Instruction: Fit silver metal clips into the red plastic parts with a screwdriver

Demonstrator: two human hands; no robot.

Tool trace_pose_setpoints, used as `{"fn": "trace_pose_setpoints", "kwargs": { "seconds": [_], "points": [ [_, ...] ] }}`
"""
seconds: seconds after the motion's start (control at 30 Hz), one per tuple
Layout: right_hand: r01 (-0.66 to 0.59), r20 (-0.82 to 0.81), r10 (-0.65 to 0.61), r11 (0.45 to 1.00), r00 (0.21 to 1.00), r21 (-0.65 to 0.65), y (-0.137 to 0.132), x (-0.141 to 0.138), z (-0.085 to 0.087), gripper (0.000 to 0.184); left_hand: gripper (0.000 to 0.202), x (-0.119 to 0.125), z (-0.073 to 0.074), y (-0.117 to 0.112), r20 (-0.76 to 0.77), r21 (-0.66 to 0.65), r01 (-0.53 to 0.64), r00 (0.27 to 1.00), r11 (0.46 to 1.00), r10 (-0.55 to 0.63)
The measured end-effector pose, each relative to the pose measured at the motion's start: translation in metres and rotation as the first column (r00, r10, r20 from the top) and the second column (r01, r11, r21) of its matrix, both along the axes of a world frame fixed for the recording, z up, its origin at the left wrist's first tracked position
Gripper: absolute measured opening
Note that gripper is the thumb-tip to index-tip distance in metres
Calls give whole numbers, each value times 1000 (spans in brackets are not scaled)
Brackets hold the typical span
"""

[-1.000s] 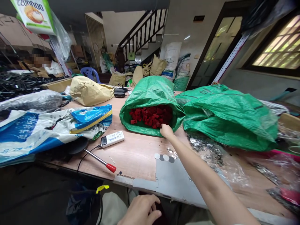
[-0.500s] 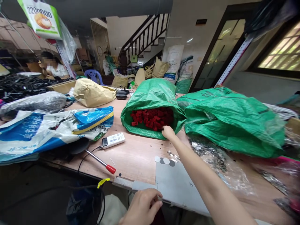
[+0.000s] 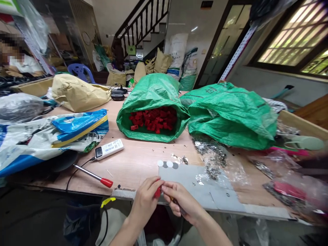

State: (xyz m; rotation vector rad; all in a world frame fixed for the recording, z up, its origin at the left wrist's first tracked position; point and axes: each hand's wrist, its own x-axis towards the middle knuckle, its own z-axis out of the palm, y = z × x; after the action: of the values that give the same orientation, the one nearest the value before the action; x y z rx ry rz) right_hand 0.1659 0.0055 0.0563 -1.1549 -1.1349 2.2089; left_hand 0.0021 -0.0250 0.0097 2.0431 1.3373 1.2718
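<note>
My left hand [image 3: 146, 201] and my right hand [image 3: 180, 200] meet at the near table edge, fingers pinched together on a small red plastic piece [image 3: 157, 192] held between them. Farther back lies an open green sack [image 3: 151, 94] on its side, its mouth full of several more red plastic pieces [image 3: 153, 119]. A grey sheet [image 3: 194, 177] covers the table just beyond my hands, with three small round discs [image 3: 167, 164] at its far corner.
A second green sack [image 3: 230, 112] lies to the right, clear bags of metal bits [image 3: 212, 157] before it. On the left are a blue-white sack [image 3: 51, 136], a white handheld device [image 3: 109, 149], a red-tipped probe [image 3: 93, 176] and a brown paper bag [image 3: 77, 92]. A person sits far left.
My right hand has pulled back from the sack's mouth to the near edge with a red piece. My left hand rose to meet it. The view dropped and shifted right.
</note>
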Motion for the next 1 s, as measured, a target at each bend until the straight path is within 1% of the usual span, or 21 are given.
{"fn": "trace_pose_setpoints", "kwargs": {
  "seconds": [0.07, 0.1, 0.13, 0.17, 0.2, 0.23, 0.27, 0.3, 0.37, 0.47, 0.53, 0.6, 0.67, 0.77, 0.8, 0.83, 0.87, 0.9, 0.93, 0.97, 1.0],
  "points": [
    [-49, 71, 44, 996, 997, 77, -2, 14, -6, 37, 40, 4, -3, 1, 102, -117, 32, 995, 993, -20],
    [-66, 147, 42, 984, 988, 164, 2, 22, -8, 38, 35, 6, -4, 0, 164, -210, 23, 986, 977, 12],
    [-78, 252, 5, 956, 968, 284, 9, 29, -11, 38, 31, 8, -5, 0, 235, -313, 8, 970, 950, 70],
    [-94, 369, -78, 900, 926, 426, 18, 35, -13, 35, 30, 10, -5, -1, 309, -412, 0, 941, 911, 139],
    [-132, 482, -198, 812, 853, 569, 28, 39, -15, 30, 30, 11, -5, -2, 382, -494, 9, 901, 869, 208],
    [-200, 566, -327, 708, 757, 677, 40, 43, -16, 23, 31, 13, -5, -3, 447, -551, 30, 854, 834, 265],
    [-284, 619, -440, 616, 650, 735, 53, 44, -16, 17, 32, 13, -4, -4, 500, -584, 57, 811, 810, 303],
    [-372, 660, -511, 558, 550, 742, 67, 44, -16, 16, 32, 14, -3, -5, 537, -595, 82, 781, 799, 320],
    [-424, 677, -570, 528, 467, 736, 92, 40, -16, 18, 32, 13, -1, -8, 561, -590, 105, 767, 801, 312],
    [-461, 692, -577, 518, 434, 721, 120, 30, -16, 19, 35, 9, 2, -12, 569, -564, 102, 767, 819, 297],
    [-489, 706, -570, 513, 421, 706, 132, 23, -18, 17, 36, 6, 4, -12, 624, -541, 115, 719, 833, 306],
    [-503, 711, -565, 507, 419, 700, 138, 19, -20, 17, 38, 2, 8, -9, 706, -515, 133, 626, 847, 331],
    [-502, 699, -569, 492, 433, 711, 141, 18, -20, 18, 42, -1, 16, -4, 784, -507, 156, 493, 848, 378],
    [-469, 642, -587, 443, 493, 764, 137, 18, -12, 17, 45, -5, 31, 4, 856, -505, 251, 274, 826, 440],
    [-458, 620, -594, 421, 513, 783, 133, 19, -8, 17, 45, -7, 35, 6, 869, -492, 289, 217, 821, 444],
    [-433, 593, -598, 407, 539, 804, 127, 19, -3, 16, 44, -7, 39, 8, 880, -475, 321, 179, 819, 440],
    [-384, 561, -593, 409, 578, 828, 118, 18, 2, 16, 43, -8, 42, 10, 889, -457, 343, 162, 821, 428],
    [-318, 524, -579, 424, 625, 848, 108, 17, 8, 17, 42, -8, 44, 10, 898, -440, 351, 165, 827, 408],
    [-182, 452, -550, 476, 702, 861, 96, 16, 14, 20, 41, -7, 46, 11, 905, -424, 341, 188, 839, 381],
    [-35, 363, -507, 545, 782, 837, 82, 14, 20, 25, 40, -6, 46, 10, 908, -410, 315, 230, 856, 350],
    [75, 274, -458, 611, 846, 788, 69, 11, 26, 29, 39, -5, 46, 10, 904, -395, 274, 286, 877, 318]
  ]
}}
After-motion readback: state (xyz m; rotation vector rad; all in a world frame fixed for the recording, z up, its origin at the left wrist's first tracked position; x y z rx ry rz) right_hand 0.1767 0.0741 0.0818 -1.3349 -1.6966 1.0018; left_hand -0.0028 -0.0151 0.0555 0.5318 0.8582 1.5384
